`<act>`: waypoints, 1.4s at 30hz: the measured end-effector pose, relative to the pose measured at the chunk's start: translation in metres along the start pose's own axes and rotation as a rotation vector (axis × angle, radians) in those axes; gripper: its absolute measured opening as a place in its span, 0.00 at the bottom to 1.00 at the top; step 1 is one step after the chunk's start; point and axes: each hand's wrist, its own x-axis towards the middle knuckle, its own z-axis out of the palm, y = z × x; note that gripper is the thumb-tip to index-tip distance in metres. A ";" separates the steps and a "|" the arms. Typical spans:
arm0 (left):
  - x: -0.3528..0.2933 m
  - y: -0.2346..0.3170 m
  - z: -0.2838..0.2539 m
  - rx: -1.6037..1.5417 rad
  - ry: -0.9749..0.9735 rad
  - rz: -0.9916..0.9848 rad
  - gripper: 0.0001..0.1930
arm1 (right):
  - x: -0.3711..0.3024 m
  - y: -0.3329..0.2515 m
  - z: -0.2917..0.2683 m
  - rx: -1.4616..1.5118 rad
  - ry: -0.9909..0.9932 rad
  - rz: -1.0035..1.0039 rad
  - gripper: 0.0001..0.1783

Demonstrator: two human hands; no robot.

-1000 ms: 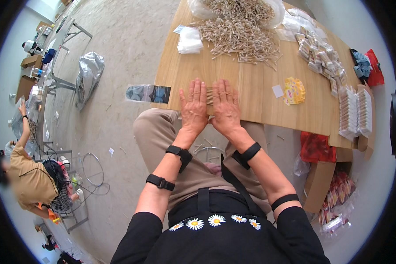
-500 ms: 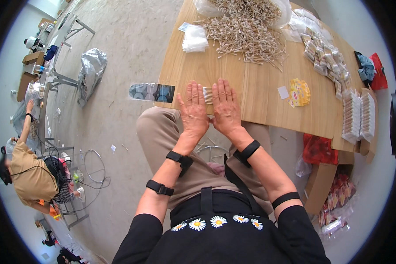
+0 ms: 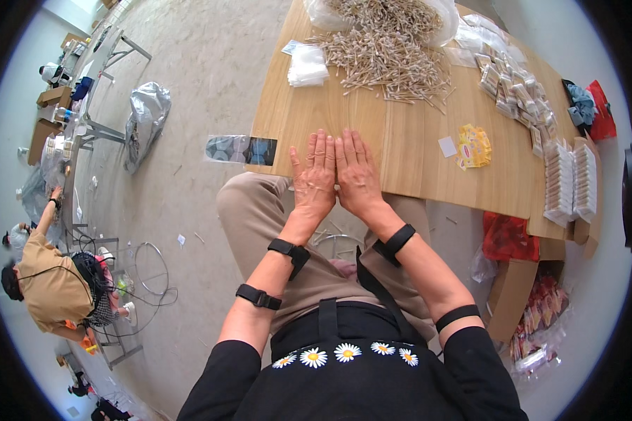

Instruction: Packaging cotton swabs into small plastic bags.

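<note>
In the head view, the left hand [image 3: 314,179] and the right hand [image 3: 358,175] lie side by side at the near edge of the wooden table [image 3: 407,158], backs up. Both are flattened, fingers straight and pointing away from the body; the left's outermost finger stands apart from the rest. Neither is curled around anything visible — whether something lies beneath the palms or in the narrow gap between them cannot be told.

The cotton swabs [image 3: 390,63] lie loose in a large heap toward the far side, spilling from a clear plastic bag, well beyond the fingertips. Left of them sits a stack of small clear bags [image 3: 307,65], seemingly unfilled.

As for progress, a good part looks done: filled packs [image 3: 516,95] lie piled at the right, and rows of white packs [image 3: 559,184] stand upright nearer the corner. Much appears left — the loose heap is still big, and a fan of yellow cards [image 3: 475,147] lies beside a blank-looking white card [image 3: 447,146].

The yellow cards bear printing with a red patch, too small to read surely. A dark packet [image 3: 261,151] at the table's left edge shows rounded shapes; no lettering can be made out there or on the packs.
</note>
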 end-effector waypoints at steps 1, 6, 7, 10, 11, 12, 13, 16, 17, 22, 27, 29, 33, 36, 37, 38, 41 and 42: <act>0.000 0.000 0.003 0.001 0.002 0.001 0.47 | -0.003 -0.001 0.002 0.000 0.002 0.000 0.49; 0.003 0.004 0.010 0.107 0.067 0.017 0.42 | -0.010 0.002 0.009 -0.088 0.070 0.009 0.47; 0.004 0.004 0.009 0.097 0.070 0.030 0.42 | -0.009 0.004 0.008 -0.100 0.071 0.021 0.47; -0.002 -0.003 0.003 0.062 0.017 0.042 0.50 | -0.006 0.002 0.001 -0.148 0.009 0.005 0.48; -0.003 -0.005 0.002 0.056 0.037 0.025 0.51 | -0.005 -0.001 -0.006 -0.044 -0.032 -0.001 0.49; -0.003 -0.003 0.003 0.051 0.055 0.007 0.52 | -0.005 0.001 -0.012 0.061 -0.071 -0.007 0.49; -0.002 -0.001 0.000 0.044 0.063 0.017 0.52 | -0.006 0.008 -0.015 0.040 -0.036 -0.055 0.47; -0.002 0.001 -0.007 0.003 -0.025 -0.006 0.47 | -0.010 0.048 -0.051 0.411 -0.023 0.227 0.39; -0.002 0.001 -0.007 0.011 -0.016 -0.006 0.47 | -0.009 0.069 -0.063 0.196 -0.057 0.374 0.37; 0.001 0.006 -0.011 -0.030 -0.017 -0.007 0.49 | -0.050 0.118 -0.060 -0.197 0.137 0.498 0.44; -0.002 0.005 -0.016 -0.069 -0.060 -0.041 0.56 | -0.069 0.067 -0.063 -0.015 -0.006 0.175 0.53; -0.001 0.005 -0.013 -0.068 -0.046 -0.037 0.57 | -0.074 0.063 -0.062 -0.026 -0.012 0.131 0.51; -0.001 0.005 -0.012 -0.078 -0.039 -0.039 0.58 | -0.074 0.070 -0.062 0.008 0.025 0.046 0.47; -0.001 0.005 -0.009 -0.090 -0.030 -0.038 0.60 | -0.078 0.074 -0.059 0.031 0.037 -0.016 0.44; -0.002 0.004 -0.009 -0.092 -0.031 -0.043 0.60 | -0.078 0.072 -0.061 0.032 0.032 -0.019 0.44; -0.002 0.004 -0.009 -0.107 -0.027 -0.038 0.60 | -0.078 0.069 -0.065 0.046 0.084 0.016 0.43; -0.001 0.003 -0.011 -0.137 -0.028 -0.040 0.61 | -0.079 0.064 -0.074 0.020 0.125 0.104 0.39; -0.002 0.003 -0.012 -0.148 -0.029 -0.045 0.61 | -0.080 0.064 -0.075 -0.021 0.118 0.157 0.36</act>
